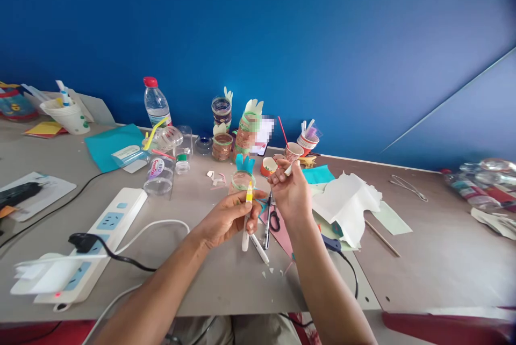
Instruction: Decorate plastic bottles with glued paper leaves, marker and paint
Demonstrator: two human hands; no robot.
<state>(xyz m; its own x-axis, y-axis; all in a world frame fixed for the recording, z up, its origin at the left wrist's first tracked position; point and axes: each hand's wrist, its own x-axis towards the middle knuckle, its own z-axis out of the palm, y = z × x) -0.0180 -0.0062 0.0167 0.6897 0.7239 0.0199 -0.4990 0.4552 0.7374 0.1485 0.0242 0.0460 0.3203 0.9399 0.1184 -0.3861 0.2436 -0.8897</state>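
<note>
Forearms (161,286) lie nearest; the left hand (231,216) pinches a marker (249,195), tip up, near the cup (242,179). Right hand's (293,194) fingers pinch a white piece (288,170). Marking would need the tip turned down.

Looks like a craft workspace, judging by scissors (274,221), crumpled paper (349,206), decorated jars (222,148) and a power strip (131,201) on a grey tabletop (226,291).
</note>
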